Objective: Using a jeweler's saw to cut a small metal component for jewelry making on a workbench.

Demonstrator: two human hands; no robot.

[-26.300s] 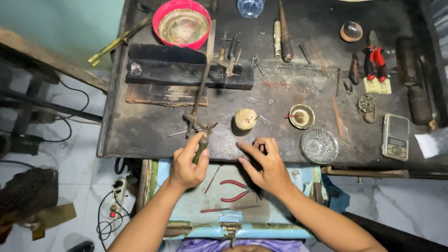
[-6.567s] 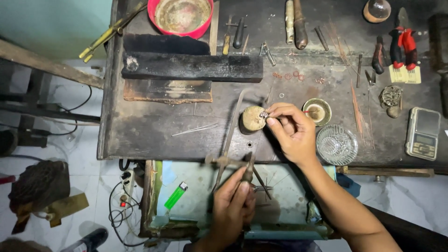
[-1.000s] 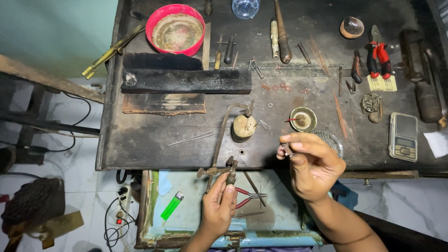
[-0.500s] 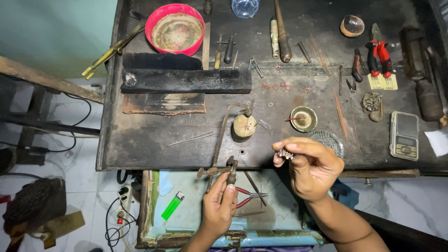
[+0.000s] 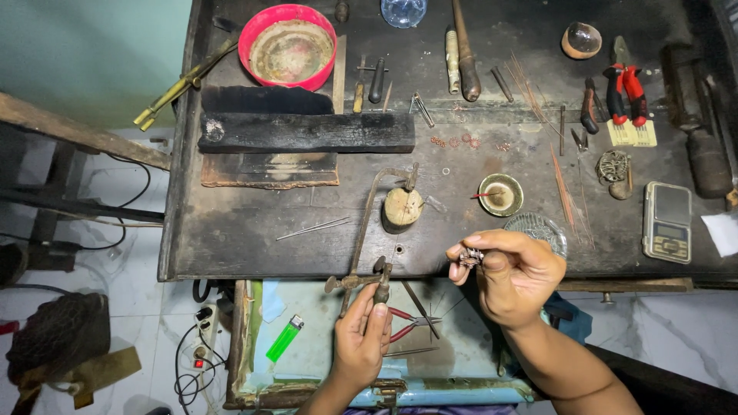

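Right hand (image 5: 513,275) had drifted slightly lower, pinching a small silvery metal piece (image 5: 470,256), possibly a ring, just past the dark workbench edge (image 5: 269,274); left hand (image 5: 364,338) gripped the rusty saw-frame handle (image 5: 381,286).

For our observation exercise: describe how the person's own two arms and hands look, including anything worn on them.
Both forearms are bare, with no sleeves showing. The left hand and the right hand wear no gloves; no watch or bracelet shows at either wrist. Whether a finger carries a ring is too small to tell.

Two hands (image 5: 361,338), one lighter (image 5: 285,339) (green).
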